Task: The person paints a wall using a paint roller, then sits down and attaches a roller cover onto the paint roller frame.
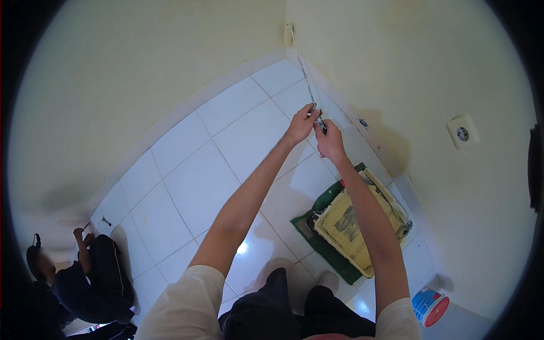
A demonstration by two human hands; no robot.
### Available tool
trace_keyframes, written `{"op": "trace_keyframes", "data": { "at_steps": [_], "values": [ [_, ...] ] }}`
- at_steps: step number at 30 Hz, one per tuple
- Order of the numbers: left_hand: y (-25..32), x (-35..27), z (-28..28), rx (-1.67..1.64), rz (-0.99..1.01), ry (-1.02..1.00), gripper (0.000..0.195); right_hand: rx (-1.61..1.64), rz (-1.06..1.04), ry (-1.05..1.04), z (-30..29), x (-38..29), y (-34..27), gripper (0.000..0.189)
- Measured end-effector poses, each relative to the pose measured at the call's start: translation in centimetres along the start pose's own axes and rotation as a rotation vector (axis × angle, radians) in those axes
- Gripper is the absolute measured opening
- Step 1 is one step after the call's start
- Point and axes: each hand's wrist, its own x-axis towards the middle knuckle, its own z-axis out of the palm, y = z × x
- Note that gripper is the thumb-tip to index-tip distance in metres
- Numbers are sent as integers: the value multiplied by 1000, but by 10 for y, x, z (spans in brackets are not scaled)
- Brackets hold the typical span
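Observation:
Both my hands grip one long-framed paint roller. My right hand (pixel 330 140) is around the paint-stained handle (pixel 322 126). Just ahead of it, the fingers of my left hand (pixel 302 123) close on the thin metal rod (pixel 307 83), near where it joins the handle. At the far end of the rod, the small roller cover (pixel 289 35) is at the corner between two pale yellow walls, just above the baseboard. Whether it presses on the wall I cannot tell. Below my right forearm is a paint tray (pixel 346 219) coated in yellow paint.
Under the tray lies a green cloth or sack (pixel 329 255) on the white tile floor (pixel 238 157). A wall socket (pixel 462 134) is on the right wall (pixel 433 76). A blue bucket with a red lid (pixel 429 307) stands lower right. Another person (pixel 91 280) crouches by the left wall, holding a thin tool.

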Motion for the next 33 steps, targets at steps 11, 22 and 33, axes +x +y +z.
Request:
{"op": "trace_keyframes", "data": {
  "at_steps": [11, 22, 33],
  "values": [
    [-7, 8, -1, -15, -9, 8, 47, -32, 3, 9, 7, 12, 6, 25],
    [-13, 16, -3, -40, -55, 23, 44, -16, 5, 9, 12, 22, 11, 23],
    [-12, 21, -1, -17, 17, 13, 39, -52, -23, 99, 17, 26, 24, 26]
  ]
}}
